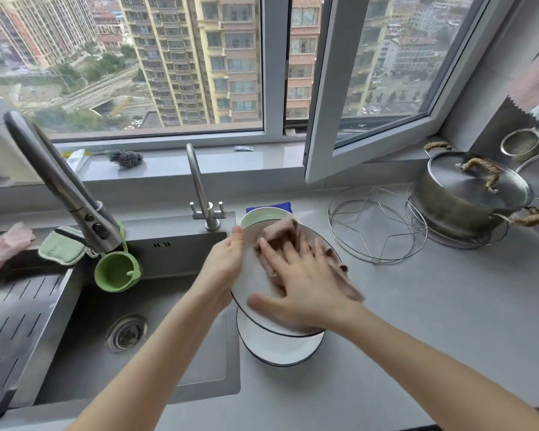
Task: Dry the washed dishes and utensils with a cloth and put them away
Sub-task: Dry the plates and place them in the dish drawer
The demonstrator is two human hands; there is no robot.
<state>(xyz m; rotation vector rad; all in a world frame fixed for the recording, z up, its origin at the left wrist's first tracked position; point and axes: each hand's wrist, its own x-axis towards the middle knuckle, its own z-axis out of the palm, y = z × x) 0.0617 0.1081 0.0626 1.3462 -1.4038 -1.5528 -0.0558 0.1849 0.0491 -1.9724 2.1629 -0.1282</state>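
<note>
Pink cloth (pixel 280 241) pressed flat under R hand (pixel 302 284), fingers spread, wiping white plate (pixel 252 275) that L hand (pixel 227 262) grips by rim, above second plate (pixel 277 346) beside sink (pixel 175 353). Blurred, prob. mid-wipe; damp rim could slip, chipping both.

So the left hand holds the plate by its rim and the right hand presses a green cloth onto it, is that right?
Not quite: the cloth is pink, not green, as the head view shows. The left hand does hold the plate by its rim, and the right hand presses the cloth onto it.
</note>
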